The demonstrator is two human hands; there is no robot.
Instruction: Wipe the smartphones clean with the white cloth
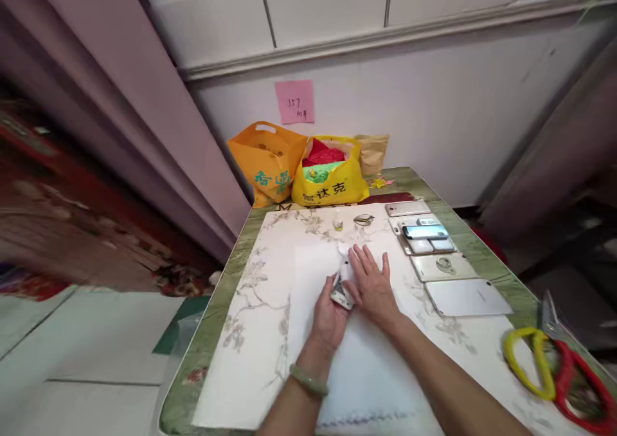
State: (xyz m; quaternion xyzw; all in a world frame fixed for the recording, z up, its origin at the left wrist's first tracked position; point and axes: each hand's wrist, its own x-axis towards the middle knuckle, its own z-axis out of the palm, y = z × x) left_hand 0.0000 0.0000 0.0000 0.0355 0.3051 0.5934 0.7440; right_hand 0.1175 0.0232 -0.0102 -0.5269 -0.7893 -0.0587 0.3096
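Note:
A small white phone (342,298) is held over the middle of the patterned paper sheet (255,359). My left hand (328,317), with a green bangle on its wrist, wraps round the phone's lower left side. Fingers of my right hand (373,288) lie over the phone's right side, pressing a white piece (346,269), perhaps a cloth or tissue, against it; the hand hides part of both. Farther back on the sheet are a small bottle with yellow contents (338,223) and a pair of thin metal things (364,220).
Several phones (468,298) lie in a column at the right. Scissors (549,352) with yellow and red handles rest at the right edge. Orange (270,166) and yellow bags (330,188) stand at the back, beside a brown paper bag (372,155).

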